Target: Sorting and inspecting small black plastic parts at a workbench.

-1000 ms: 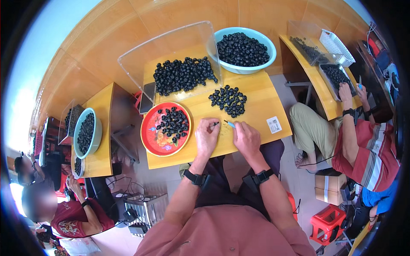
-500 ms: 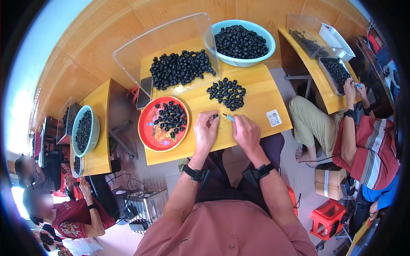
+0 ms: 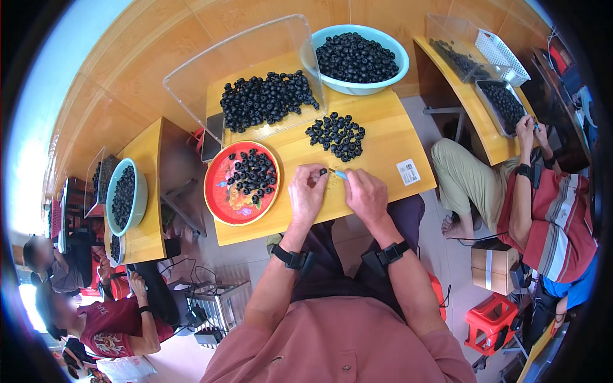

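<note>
Between the thumb and fingertips of my left hand (image 3: 306,193) is a small black bead (image 3: 323,171). My right hand (image 3: 366,194) grips a slim blue-handled tool (image 3: 341,175), its thin tip pointing left, close to the bead; whether it touches, I cannot tell. Just beyond my hands lies a loose pile of black beads (image 3: 336,136) on the yellow wooden table (image 3: 383,143). To the left of my left hand, a red round tray (image 3: 220,207) with a flower pattern holds more beads. Small dark crumbs lie on the wood near my fingertips.
A clear plastic guard (image 3: 236,45) surrounds a larger bead heap at the back, beside a full light-blue basin (image 3: 403,60). A dark phone (image 3: 212,137) lies at the left edge, a white label (image 3: 408,172) at the right. Other people work at tables on both sides.
The tool tip in my right hand has come nearer to the bead in my left. The whole view has shifted slightly. At the left, a person's hand has moved lower.
</note>
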`<state>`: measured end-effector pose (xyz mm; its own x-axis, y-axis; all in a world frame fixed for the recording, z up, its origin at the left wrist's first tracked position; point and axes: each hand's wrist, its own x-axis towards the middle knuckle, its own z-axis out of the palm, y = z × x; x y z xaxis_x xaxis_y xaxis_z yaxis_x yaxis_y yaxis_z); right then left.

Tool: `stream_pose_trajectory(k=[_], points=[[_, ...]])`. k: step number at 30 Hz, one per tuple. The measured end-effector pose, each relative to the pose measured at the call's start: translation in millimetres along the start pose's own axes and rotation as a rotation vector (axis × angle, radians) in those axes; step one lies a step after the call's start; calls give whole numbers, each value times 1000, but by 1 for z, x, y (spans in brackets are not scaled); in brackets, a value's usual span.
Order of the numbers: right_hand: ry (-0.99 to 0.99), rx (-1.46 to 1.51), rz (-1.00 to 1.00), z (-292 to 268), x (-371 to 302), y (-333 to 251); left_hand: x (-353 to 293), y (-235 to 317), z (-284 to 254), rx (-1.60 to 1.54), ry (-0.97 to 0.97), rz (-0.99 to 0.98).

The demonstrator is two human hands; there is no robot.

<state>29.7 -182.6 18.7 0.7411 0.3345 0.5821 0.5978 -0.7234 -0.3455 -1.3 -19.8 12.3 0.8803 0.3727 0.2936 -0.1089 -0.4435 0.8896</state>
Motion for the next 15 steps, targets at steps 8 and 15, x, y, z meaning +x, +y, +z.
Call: stream_pose_trajectory(k=[8, 15], points=[[-34, 14, -78, 2, -1, 1, 0, 0, 1, -16, -49, -29], [-32, 11, -78, 3, 0, 1, -1, 1, 1, -39, -62, -14]])
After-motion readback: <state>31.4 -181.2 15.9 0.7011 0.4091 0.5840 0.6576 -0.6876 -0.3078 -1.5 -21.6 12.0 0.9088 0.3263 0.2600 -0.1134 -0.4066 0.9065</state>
